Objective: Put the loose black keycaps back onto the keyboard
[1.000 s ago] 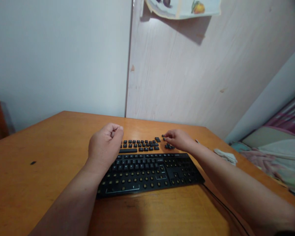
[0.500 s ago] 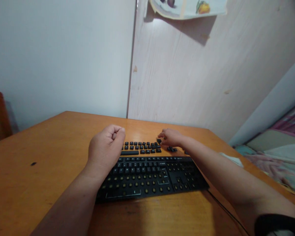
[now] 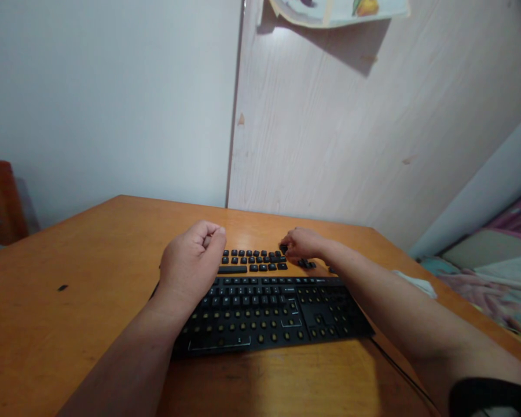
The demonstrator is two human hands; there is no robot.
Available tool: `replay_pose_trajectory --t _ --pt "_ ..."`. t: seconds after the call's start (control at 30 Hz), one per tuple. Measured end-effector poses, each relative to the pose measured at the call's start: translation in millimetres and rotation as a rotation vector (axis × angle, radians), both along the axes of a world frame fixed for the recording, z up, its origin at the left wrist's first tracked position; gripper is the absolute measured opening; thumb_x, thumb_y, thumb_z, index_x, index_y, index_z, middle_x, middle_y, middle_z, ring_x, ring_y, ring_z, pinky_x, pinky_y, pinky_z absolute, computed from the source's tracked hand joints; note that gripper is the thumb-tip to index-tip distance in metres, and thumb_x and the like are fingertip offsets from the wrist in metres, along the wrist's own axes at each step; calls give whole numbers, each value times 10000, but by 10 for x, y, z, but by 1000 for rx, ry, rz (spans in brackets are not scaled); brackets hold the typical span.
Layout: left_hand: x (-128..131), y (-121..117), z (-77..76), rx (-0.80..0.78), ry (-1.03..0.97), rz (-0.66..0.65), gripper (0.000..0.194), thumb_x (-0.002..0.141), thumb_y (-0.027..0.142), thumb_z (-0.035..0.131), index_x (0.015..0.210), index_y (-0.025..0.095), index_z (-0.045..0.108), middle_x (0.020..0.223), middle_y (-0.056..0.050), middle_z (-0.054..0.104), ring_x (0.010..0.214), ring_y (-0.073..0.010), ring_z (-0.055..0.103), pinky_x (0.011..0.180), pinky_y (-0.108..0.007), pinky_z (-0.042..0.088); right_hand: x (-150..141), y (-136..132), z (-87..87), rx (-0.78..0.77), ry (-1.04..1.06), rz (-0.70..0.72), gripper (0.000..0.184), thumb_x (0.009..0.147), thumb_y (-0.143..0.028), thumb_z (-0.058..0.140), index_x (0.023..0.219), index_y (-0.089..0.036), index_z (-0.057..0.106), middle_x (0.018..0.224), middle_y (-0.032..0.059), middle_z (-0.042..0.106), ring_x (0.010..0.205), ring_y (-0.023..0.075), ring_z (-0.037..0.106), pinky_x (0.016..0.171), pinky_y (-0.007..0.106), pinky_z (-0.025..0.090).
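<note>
A black keyboard (image 3: 260, 315) lies on the table. Its upper rows carry keycaps, while the lower rows and right-hand section show bare key stems. Behind it, loose black keycaps (image 3: 256, 260) are laid out in rows, with a long space bar keycap (image 3: 233, 269) nearest the keyboard. My left hand (image 3: 194, 255) is closed over the keyboard's left part, thumb pressed to the curled fingers; whatever it may hold is hidden. At the right end of the rows, my right hand (image 3: 303, 242) has its fingertips closed on a black keycap (image 3: 283, 248).
More loose keycaps (image 3: 306, 263) lie under my right wrist. A small dark piece (image 3: 62, 288) rests on the table (image 3: 108, 249) at left. The keyboard's cable (image 3: 399, 368) runs off to the lower right, and a white cloth or paper (image 3: 417, 284) lies by the right edge.
My right hand's fingers have come down and closed around the keycap at the right end of the rows. My left hand stays closed; the view has shifted slightly.
</note>
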State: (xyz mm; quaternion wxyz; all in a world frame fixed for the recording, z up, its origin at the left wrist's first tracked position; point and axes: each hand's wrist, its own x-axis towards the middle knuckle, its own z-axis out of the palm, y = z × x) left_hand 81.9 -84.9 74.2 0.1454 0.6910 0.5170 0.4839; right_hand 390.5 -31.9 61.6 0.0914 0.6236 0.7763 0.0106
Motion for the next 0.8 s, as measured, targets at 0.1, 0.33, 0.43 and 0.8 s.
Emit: replay_pose_trajectory --t 0.1,0.33,0.43,0.8 --pt "-5 5 -9 -4 4 -6 319 902 490 494 806 231 654 628 24 603 638 -161 565 617 -264 381 -9 -20 12 -1 26 -4 305 717 -267 629 973 -263 794 874 82 749 831 252 645 662 321 417" --pt "-2 18 -20 1 19 -23 328 906 492 491 811 222 652 652 16 624 649 -164 570 627 -263 388 2 -34 27 -49 139 -41 203 686 -266 657 840 -252 789 721 39 720 670 181 605 628 292 411" --pt "1 18 -20 -3 7 -40 329 910 493 488 818 225 653 671 19 633 661 -162 574 626 -260 385 8 -39 27 -58 206 -50 138 674 -250 655 744 -231 772 648 32 688 629 172 582 619 292 407" --pt "7 -2 6 1 -1 -50 318 903 481 488 782 227 638 624 25 578 626 -156 536 587 -260 349 160 -304 87 -86 1168 -198 397 737 -429 720 1044 -179 750 989 97 746 780 165 643 629 267 469"
